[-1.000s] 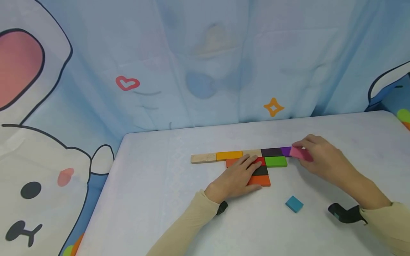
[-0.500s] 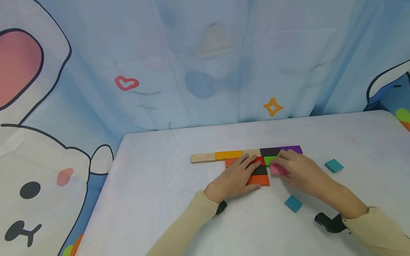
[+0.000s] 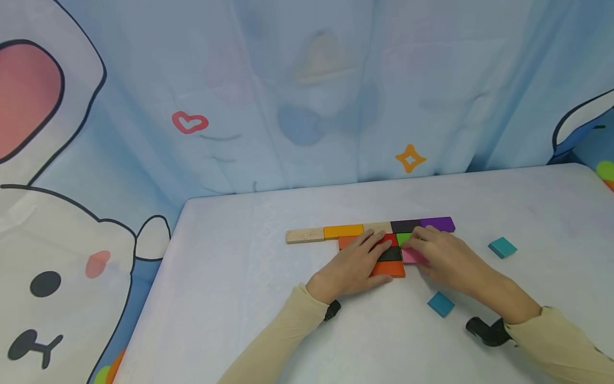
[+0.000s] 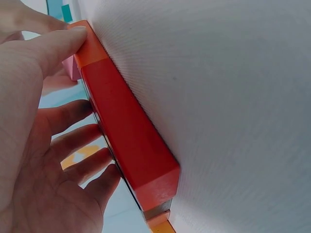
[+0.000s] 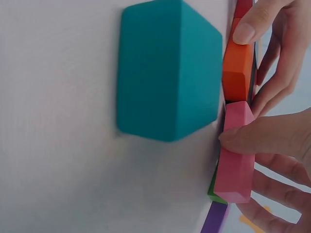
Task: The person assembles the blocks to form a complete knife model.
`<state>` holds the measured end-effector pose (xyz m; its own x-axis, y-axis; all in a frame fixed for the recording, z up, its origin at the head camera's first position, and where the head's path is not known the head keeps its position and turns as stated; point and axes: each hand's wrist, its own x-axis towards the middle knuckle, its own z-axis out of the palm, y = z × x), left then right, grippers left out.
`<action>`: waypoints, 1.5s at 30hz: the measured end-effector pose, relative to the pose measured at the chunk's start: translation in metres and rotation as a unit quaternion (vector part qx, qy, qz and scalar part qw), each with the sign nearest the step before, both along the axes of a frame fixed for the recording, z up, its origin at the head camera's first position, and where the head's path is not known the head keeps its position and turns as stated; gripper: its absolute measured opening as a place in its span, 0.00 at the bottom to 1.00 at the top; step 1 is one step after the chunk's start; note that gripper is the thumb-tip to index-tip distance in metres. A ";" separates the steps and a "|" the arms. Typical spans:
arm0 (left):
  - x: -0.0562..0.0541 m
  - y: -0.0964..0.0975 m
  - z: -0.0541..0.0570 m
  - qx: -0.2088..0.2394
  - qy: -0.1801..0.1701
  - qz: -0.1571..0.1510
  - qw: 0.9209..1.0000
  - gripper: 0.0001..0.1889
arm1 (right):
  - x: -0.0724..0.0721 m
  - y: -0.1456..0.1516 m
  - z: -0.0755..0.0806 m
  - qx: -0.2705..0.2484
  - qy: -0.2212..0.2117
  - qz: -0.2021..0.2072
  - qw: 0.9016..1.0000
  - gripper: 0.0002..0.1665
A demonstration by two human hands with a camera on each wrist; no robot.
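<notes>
My left hand (image 3: 370, 257) lies flat, fingers straight, on a cluster of flat coloured blocks: red (image 3: 390, 240), black (image 3: 392, 255) and orange (image 3: 389, 270). Its thumb touches the orange block (image 4: 131, 136) at the edge in the left wrist view. My right hand (image 3: 419, 249) pinches a pink block (image 3: 411, 257) (image 5: 235, 170), set on the table against the black block, just below a green block (image 3: 403, 238). Behind runs a row of pale wood (image 3: 304, 235), yellow (image 3: 342, 231), dark brown (image 3: 405, 225) and purple (image 3: 438, 223) blocks.
Two loose teal blocks lie on the white table (image 3: 240, 277): one (image 3: 502, 247) to the right of my right hand, one (image 3: 441, 304) (image 5: 167, 68) in front near its wrist. A light blue cartoon curtain (image 3: 307, 96) hangs behind the table's far edge.
My right hand carried the pink block from the right end of the back row down and left to beside the black block. The left hand stayed where it was.
</notes>
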<state>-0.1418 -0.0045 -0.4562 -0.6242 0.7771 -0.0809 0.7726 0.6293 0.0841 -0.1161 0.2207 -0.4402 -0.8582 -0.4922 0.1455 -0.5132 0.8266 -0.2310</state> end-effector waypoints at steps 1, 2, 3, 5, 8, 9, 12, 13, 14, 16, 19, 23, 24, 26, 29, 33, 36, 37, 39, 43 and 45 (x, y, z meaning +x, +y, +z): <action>0.000 0.000 0.000 0.000 0.001 -0.001 1.000 0.37 | 0.000 0.000 0.000 0.001 0.001 0.000 1.000 0.26; 0.000 0.000 0.000 0.001 0.001 -0.001 1.000 0.37 | 0.000 0.000 0.000 0.002 0.003 -0.001 1.000 0.26; 0.000 0.000 0.000 0.001 0.002 -0.001 1.000 0.37 | 0.000 0.000 0.000 0.003 0.005 0.000 1.000 0.26; 0.000 0.000 0.000 0.001 0.001 -0.001 1.000 0.37 | -0.001 0.000 0.000 0.004 0.010 0.001 1.000 0.26; 0.000 0.000 0.000 0.002 -0.002 0.001 1.000 0.37 | -0.001 0.000 -0.001 0.004 0.017 0.003 1.000 0.26; 0.000 0.000 0.000 0.002 -0.002 0.001 1.000 0.37 | -0.001 0.000 -0.001 0.003 0.019 0.004 1.000 0.27; 0.000 0.000 0.000 0.002 -0.004 0.003 1.000 0.37 | -0.002 0.000 -0.001 0.003 0.021 0.005 1.000 0.27; 0.000 0.000 0.000 0.002 -0.003 0.003 1.000 0.37 | -0.002 0.000 -0.002 0.003 0.021 0.006 1.000 0.27; 0.000 0.000 0.000 0.001 -0.003 0.004 1.000 0.37 | -0.003 -0.001 -0.001 0.003 0.021 0.006 1.000 0.27; 0.000 0.000 0.000 -0.001 -0.003 0.004 1.000 0.37 | -0.003 -0.001 -0.002 0.004 0.020 0.006 1.000 0.27; 0.001 0.001 0.000 -0.004 -0.004 0.005 1.000 0.37 | -0.002 -0.001 -0.002 0.005 0.019 0.005 1.000 0.27; 0.001 0.000 0.000 -0.003 -0.005 0.006 1.000 0.37 | -0.002 -0.001 -0.002 0.000 0.016 0.005 1.000 0.26; 0.001 0.000 0.000 -0.003 -0.005 0.006 1.000 0.37 | -0.002 -0.001 -0.002 -0.002 0.014 0.005 1.000 0.26; 0.001 0.001 0.000 -0.003 -0.004 0.006 1.000 0.37 | -0.002 0.000 -0.002 -0.004 0.011 0.005 1.000 0.25; 0.001 0.001 -0.001 -0.006 0.002 0.003 1.000 0.37 | -0.001 0.000 -0.003 -0.007 0.010 0.006 1.000 0.25; 0.001 0.001 -0.002 -0.006 0.004 0.002 1.000 0.37 | -0.001 0.001 -0.005 -0.013 0.018 0.011 1.000 0.25; 0.001 0.001 -0.002 -0.004 0.000 0.003 1.000 0.37 | -0.001 0.002 -0.005 -0.014 0.022 0.014 1.000 0.25; 0.001 0.000 -0.001 -0.003 -0.002 0.004 1.000 0.37 | -0.001 0.002 -0.005 -0.014 0.023 0.014 1.000 0.25; 0.001 0.000 -0.001 -0.002 -0.003 0.004 1.000 0.37 | -0.001 0.001 -0.005 -0.016 0.024 0.014 0.999 0.24; 0.000 0.000 -0.001 -0.002 -0.006 0.006 1.000 0.37 | 0.000 0.000 -0.004 -0.022 0.023 0.009 0.999 0.22; 0.000 0.001 -0.001 -0.003 -0.007 0.006 1.000 0.37 | 0.000 0.000 -0.003 -0.024 0.019 0.006 1.000 0.22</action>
<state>-0.1415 -0.0039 -0.4574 -0.6316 0.7696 -0.0933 0.7643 0.6383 0.0913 -0.1159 0.2206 -0.4430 -0.8454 -0.4948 0.2011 -0.5328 0.8081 -0.2513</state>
